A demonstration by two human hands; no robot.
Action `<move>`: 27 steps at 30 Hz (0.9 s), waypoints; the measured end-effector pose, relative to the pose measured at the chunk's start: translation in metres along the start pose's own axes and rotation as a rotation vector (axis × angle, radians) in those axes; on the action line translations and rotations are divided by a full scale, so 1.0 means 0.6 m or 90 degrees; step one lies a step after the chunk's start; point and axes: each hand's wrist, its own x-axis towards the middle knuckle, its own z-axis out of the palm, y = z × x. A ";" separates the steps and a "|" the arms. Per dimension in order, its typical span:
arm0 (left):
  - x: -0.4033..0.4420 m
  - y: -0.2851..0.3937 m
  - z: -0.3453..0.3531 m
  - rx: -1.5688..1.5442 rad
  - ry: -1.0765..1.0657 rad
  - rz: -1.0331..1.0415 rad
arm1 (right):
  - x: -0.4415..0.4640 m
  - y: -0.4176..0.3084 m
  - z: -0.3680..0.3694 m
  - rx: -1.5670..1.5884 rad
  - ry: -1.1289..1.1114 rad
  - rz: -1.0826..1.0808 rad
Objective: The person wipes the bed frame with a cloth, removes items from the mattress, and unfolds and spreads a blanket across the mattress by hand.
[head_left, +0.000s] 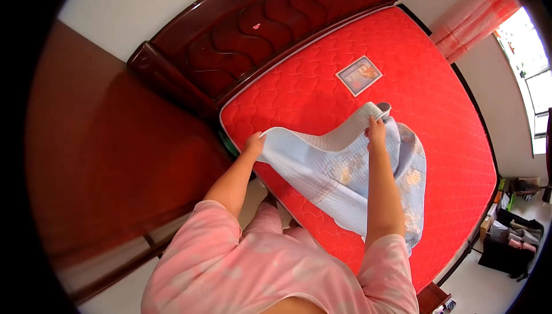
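A light blue quilted bed mat (351, 170) with cream flowers and a pale edging hangs between my two hands, its lower part bunched over the red mattress (299, 93). My left hand (255, 144) pinches one corner of it near the mattress's left edge. Farther right, my right hand (376, 132) is closed on the mat's upper edge, where a bit of the grey-white underside curls over. The right forearm covers part of the flowered side. Folds hide much of the mat's right portion.
A dark carved wooden headboard (247, 32) stands at the back. On the mattress lies a framed-looking printed label (359, 76). Brown wooden furniture (121, 159) rises at the left. A pink curtain (477, 18) hangs by the window, and a black box of items (512, 242) sits at right.
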 end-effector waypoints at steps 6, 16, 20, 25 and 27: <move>0.155 -0.032 -0.034 0.152 -0.086 -0.035 | 0.102 0.023 0.187 0.081 -0.009 0.074; 0.374 -0.152 -0.200 0.177 0.226 -0.089 | 0.273 -0.008 0.426 0.033 -0.117 -0.126; 0.347 -0.205 -0.116 0.165 0.392 -0.095 | 0.266 0.136 0.470 -0.210 -0.204 -0.236; 0.278 -0.378 0.078 -0.111 0.189 -0.349 | 0.103 0.259 0.432 -0.362 -0.275 -0.294; 0.227 -0.379 0.138 -0.229 0.131 -0.458 | 0.031 0.304 0.403 -0.368 -0.340 -0.226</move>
